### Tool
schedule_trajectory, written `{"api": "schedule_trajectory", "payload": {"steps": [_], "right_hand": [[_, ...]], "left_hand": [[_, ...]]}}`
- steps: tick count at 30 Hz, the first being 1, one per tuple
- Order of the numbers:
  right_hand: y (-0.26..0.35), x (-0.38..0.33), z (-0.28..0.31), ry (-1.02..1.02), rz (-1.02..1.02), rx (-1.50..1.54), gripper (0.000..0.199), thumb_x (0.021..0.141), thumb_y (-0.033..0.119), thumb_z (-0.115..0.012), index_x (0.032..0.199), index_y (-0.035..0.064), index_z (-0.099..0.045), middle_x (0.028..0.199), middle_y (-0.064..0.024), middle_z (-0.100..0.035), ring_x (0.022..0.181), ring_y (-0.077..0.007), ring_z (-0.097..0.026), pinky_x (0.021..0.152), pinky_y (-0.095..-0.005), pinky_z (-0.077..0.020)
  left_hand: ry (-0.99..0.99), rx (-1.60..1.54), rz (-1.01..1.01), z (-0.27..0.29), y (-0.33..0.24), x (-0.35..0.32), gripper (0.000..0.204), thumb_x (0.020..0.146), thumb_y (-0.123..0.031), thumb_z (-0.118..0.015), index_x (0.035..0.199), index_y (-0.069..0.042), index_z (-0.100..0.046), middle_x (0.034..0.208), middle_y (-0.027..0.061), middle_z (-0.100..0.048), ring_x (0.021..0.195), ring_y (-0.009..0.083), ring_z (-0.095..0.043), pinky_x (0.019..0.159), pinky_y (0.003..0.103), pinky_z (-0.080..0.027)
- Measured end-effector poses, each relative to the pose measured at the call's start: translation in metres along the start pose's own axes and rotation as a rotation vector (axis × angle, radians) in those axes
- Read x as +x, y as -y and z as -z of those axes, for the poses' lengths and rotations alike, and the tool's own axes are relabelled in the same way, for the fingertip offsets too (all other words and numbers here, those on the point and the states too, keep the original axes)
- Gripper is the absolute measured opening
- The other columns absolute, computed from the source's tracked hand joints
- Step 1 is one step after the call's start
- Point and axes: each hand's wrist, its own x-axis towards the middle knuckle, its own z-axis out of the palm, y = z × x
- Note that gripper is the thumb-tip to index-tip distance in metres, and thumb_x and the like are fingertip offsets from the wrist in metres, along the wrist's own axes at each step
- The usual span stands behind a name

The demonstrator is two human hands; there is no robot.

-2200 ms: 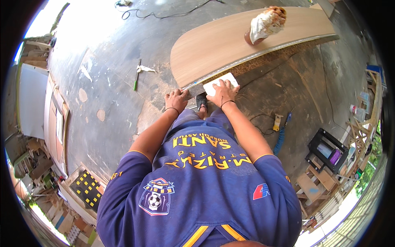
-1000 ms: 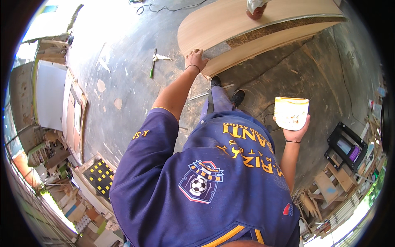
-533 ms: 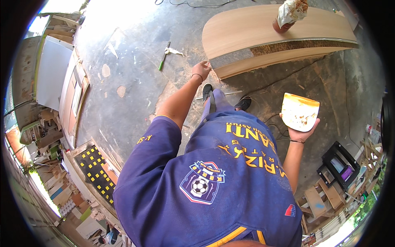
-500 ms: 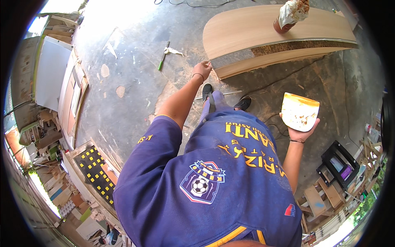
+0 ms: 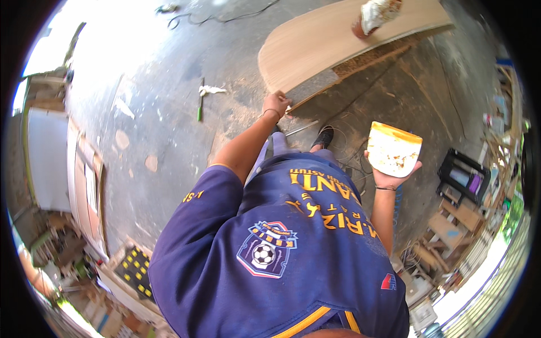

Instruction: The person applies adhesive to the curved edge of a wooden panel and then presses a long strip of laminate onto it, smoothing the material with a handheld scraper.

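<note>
My left hand [image 5: 275,105] is at the near left corner of a curved wooden panel [image 5: 315,48], fingers pinched together. A small whitish bit shows at its fingertips; what it is I cannot make out. In my right hand [image 5: 393,180], held out to the right, is a white rounded plastic piece [image 5: 394,149]. Yellow-orange paste smears its face and straight edge, with brown specks lower down. On the panel stands a reddish-brown container [image 5: 362,29] topped by a crumpled, stained white cloth or wrapping [image 5: 380,12].
Left of the panel, a green-handled tool [image 5: 199,111] lies on the concrete floor beside a white scrap [image 5: 212,90]. Cables cross the floor around my feet. A black frame-like stand [image 5: 463,176] and wood offcuts [image 5: 445,226] are at the right; boards [image 5: 52,160] lean at the left.
The view has shifted, so the panel and floor items sit differently in it. My left hand has moved slightly along the panel's near corner. The plastic piece remains in my right hand.
</note>
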Motion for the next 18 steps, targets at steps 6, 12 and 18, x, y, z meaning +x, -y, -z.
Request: {"api": "schedule_trajectory", "payload": {"steps": [6, 12, 18], "right_hand": [[-0.038, -0.033, 0.005, -0.078, 0.140, 0.046, 0.101, 0.065, 0.086, -0.047, 0.143, 0.0220, -0.038, 0.146, -0.0127, -0.039, 0.128, -0.0446, -0.040, 0.091, -0.0732, -0.0345], [-0.056, -0.045, 0.005, -0.100, 0.216, 0.100, 0.100, 0.070, 0.086, -0.042, 0.144, 0.0201, -0.035, 0.148, -0.0131, -0.035, 0.131, -0.0419, -0.037, 0.094, -0.0714, -0.0324], [-0.069, -0.055, 0.005, -0.055, 0.294, 0.163, 0.098, 0.073, 0.085, -0.039, 0.146, 0.0195, -0.031, 0.150, -0.0138, -0.031, 0.133, -0.0438, -0.033, 0.094, -0.0727, -0.0311]], "left_hand": [[0.129, 0.240, -0.107, 0.004, 0.000, 0.002, 0.041, 0.072, -0.038, -0.072, 0.104, -0.014, -0.063, 0.092, 0.0117, -0.070, 0.090, 0.0295, -0.067, 0.077, 0.040, -0.052], [0.169, 0.437, -0.243, 0.011, -0.009, -0.001, 0.045, 0.072, -0.038, -0.074, 0.108, -0.015, -0.059, 0.095, 0.0081, -0.069, 0.093, 0.0292, -0.066, 0.077, 0.042, -0.052], [0.186, 0.523, -0.283, 0.016, -0.017, 0.001, 0.040, 0.072, -0.037, -0.076, 0.102, -0.015, -0.062, 0.094, 0.0060, -0.069, 0.092, 0.0272, -0.066, 0.076, 0.041, -0.052]]}}
